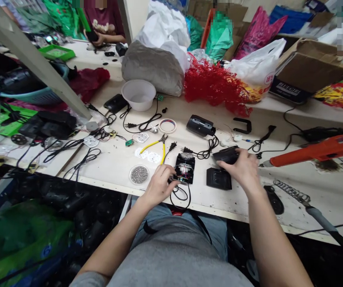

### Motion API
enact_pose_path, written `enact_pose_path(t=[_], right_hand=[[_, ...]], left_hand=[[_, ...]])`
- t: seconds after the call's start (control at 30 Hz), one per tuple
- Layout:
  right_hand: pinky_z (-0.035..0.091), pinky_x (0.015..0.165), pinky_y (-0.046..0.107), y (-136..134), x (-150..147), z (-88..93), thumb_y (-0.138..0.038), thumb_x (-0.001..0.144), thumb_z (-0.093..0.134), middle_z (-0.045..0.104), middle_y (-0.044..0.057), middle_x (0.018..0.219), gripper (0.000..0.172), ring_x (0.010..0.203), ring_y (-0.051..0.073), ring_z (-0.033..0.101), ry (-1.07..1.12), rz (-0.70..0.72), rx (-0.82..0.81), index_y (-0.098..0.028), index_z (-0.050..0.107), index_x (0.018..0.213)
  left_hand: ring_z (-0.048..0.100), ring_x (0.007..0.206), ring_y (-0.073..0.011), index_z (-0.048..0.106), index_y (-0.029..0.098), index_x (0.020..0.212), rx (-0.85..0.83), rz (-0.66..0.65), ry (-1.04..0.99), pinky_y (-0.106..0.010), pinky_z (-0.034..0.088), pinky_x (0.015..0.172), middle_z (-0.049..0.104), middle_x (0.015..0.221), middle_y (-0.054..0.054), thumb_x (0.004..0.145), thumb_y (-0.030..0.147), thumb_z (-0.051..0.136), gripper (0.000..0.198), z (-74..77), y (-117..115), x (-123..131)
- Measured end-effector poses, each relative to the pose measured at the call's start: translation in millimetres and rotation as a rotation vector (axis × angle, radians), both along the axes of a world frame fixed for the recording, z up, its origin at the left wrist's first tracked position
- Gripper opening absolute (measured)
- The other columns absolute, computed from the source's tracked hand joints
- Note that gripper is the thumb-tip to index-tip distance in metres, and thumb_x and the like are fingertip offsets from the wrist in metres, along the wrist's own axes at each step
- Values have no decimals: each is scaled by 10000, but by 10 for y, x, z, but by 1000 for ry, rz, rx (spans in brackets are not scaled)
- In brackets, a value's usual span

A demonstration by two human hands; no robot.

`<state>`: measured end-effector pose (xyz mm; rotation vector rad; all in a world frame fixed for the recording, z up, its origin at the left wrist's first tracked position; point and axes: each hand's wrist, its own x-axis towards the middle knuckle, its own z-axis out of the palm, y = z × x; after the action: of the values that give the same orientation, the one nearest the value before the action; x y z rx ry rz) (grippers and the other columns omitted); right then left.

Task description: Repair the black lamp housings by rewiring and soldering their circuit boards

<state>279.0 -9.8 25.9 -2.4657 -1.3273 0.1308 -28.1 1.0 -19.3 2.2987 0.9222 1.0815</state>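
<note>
An open black housing (pixel 185 168) with wires, a small green board and a coil inside lies on the bench before me. My left hand (pixel 160 184) grips its lower left edge, fingers curled. My right hand (pixel 244 169) holds a black plastic cover (pixel 225 155) between thumb and fingers. Just below that cover, a second black plastic shell (pixel 219 179) rests on the bench. Yellow-handled cutters (pixel 163 149) and a round dish of small screws (pixel 139 174) are left of the housing. A cord (pixel 189 196) runs from the housing's lower end.
An orange power screwdriver (pixel 314 150) reaches in from the right, above a soldering iron (pixel 320 217) by its coil stand. An assembled black device (pixel 200 125), a tape roll (pixel 167 126) and a white bowl (pixel 139 95) stand farther back. Another person (pixel 107 22) works across the bench.
</note>
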Motion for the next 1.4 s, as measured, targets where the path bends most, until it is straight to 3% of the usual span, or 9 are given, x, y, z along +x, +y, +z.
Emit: enact_pose_path(t=[0.1, 0.2, 0.3, 0.4, 0.53, 0.67, 0.97, 1.23, 1.4], right_hand=[[392, 984, 670, -100, -10, 350, -629, 616, 793, 500, 292, 1258, 940, 1236, 529, 432, -40, 33, 95, -99, 523, 1345], [357, 1083, 630, -163, -158, 593, -654, 707, 722, 487, 253, 1345, 851, 1312, 469, 412, -19, 370, 249, -158, 517, 1367], [402, 1094, 581, -121, -420, 599, -607, 740, 731, 509, 176, 1370, 742, 1308, 379, 470, 105, 793, 239, -231, 518, 1343], [434, 1080, 572, -10, -600, 447, -501, 732, 775, 495, 158, 1382, 710, 1310, 348, 490, 169, 965, 162, -232, 508, 1333], [432, 1092, 570, 83, -590, 307, -426, 724, 789, 501, 144, 1380, 698, 1321, 341, 495, 218, 959, 134, -248, 490, 1330], [421, 1105, 583, 51, -545, 325, -412, 724, 783, 488, 136, 1395, 687, 1335, 359, 484, 235, 983, 103, -276, 491, 1331], [437, 1097, 591, 21, -758, 236, -387, 723, 774, 428, 180, 1408, 748, 1346, 377, 446, 174, 1056, 23, -236, 445, 1377], [470, 1066, 586, 58, -779, 179, -410, 741, 760, 426, 188, 1404, 728, 1341, 385, 447, 143, 1065, -17, -231, 460, 1380], [486, 1031, 607, 42, -806, 196, -473, 737, 761, 460, 202, 1348, 718, 1292, 405, 472, 81, 1000, 8, -203, 506, 1351]], left_hand=[[610, 1042, -276, 511, 195, 1212, -72, 85, 6, -440, 525, 892, 626, 1103, -106, 853, 350, 742, 454, -40, -9, -23], [604, 1131, -320, 399, 195, 1406, -127, 100, 54, -491, 507, 950, 615, 1241, -152, 788, 394, 808, 768, -83, -5, -15], [622, 1130, -331, 256, 206, 1523, -181, 109, 78, -503, 500, 956, 630, 1265, -159, 740, 354, 855, 996, -98, 1, 26], [642, 1111, -336, 196, 232, 1558, -223, 139, 89, -508, 492, 953, 660, 1239, -143, 705, 301, 882, 1097, -72, 4, 67], [638, 1139, -340, 178, 250, 1569, -290, 140, 126, -517, 464, 984, 674, 1245, -132, 674, 275, 900, 1150, 3, 14, 83], [626, 1184, -338, 165, 253, 1575, -364, 131, 154, -525, 428, 1030, 676, 1261, -125, 683, 284, 890, 1150, 55, 27, 80], [618, 1241, -295, 112, 249, 1580, -342, 62, 113, -564, 288, 1164, 688, 1253, -115, 720, 244, 861, 1140, -12, 24, 96], [642, 1198, -302, 167, 213, 1569, -331, 38, 95, -555, 317, 1156, 705, 1206, -118, 753, 255, 818, 1045, -4, 52, 93], [655, 1155, -296, 175, 225, 1573, -329, 33, 69, -549, 339, 1141, 718, 1150, -86, 744, 247, 822, 1052, -31, 65, 114]])
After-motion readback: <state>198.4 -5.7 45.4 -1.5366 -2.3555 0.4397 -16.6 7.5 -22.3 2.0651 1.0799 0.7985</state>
